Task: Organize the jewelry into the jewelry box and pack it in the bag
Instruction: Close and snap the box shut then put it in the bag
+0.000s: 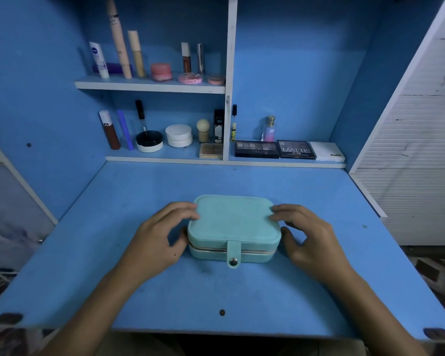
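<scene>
- Jewelry box (233, 222), pale turquoise, closed, flat on the blue worktop (319, 265) near its middle, front strap (233, 254) down over the seam and snapped with a metal stud.
- Left hand (156, 242) at the box's left side: fingers (184, 210) curled onto the lid's left edge, thumb against the left wall, gripping the box.
- Right hand (311, 237) mirrored at the right side: fingertips on the lid's right edge, thumb just beside the right wall; actual thumb contact cannot be told.
- Both forearms reaching in from the near edge of the worktop.
- Upper shelf (149, 86) at the back: tubes, slim bottles and pink jars (161, 71) in a row.
- Lower shelf (165, 158), left bay: brown bottle, blue stick, black-and-white pot, white round jar (178, 135), small brush, flat tan compact.
- Lower shelf, right bay: small perfume bottle (269, 129), two dark eyeshadow palettes (257, 149) side by side, white box (326, 151) beside them.
- White slatted panel (416, 150) to the right of the worktop.
</scene>
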